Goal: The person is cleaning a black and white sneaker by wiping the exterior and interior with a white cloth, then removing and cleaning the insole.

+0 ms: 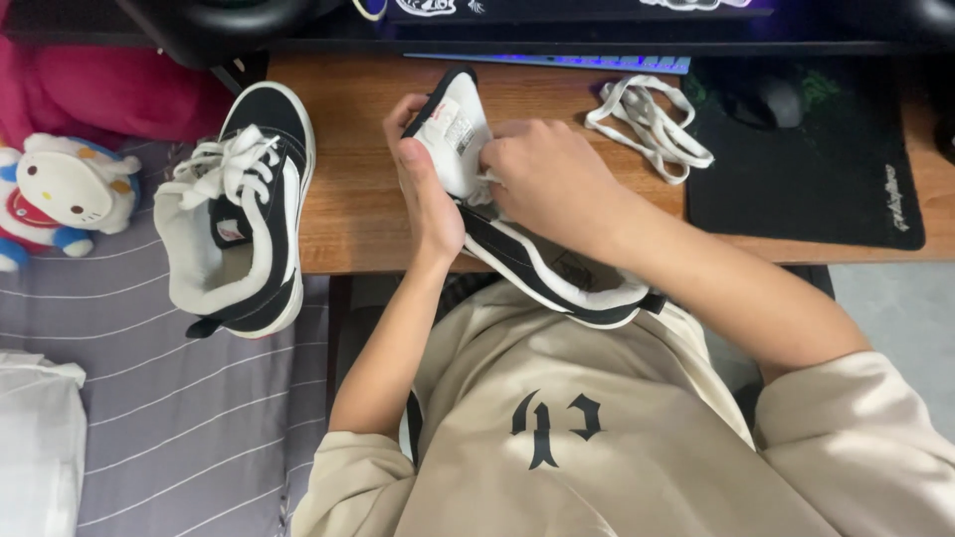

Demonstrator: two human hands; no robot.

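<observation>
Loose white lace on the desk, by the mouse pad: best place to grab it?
Take the loose white shoelace at the bunched loops near the mouse pad, coming from above with a pinch grip. It lies flat on the wooden desk, so only the top is open; the overlapping strands there give the most to pinch.

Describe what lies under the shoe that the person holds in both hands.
Under the held shoe are the wooden desk edge and the person's beige sweatshirt. The shoe, the left hand and the right hand cover the desk surface directly beneath.
</observation>
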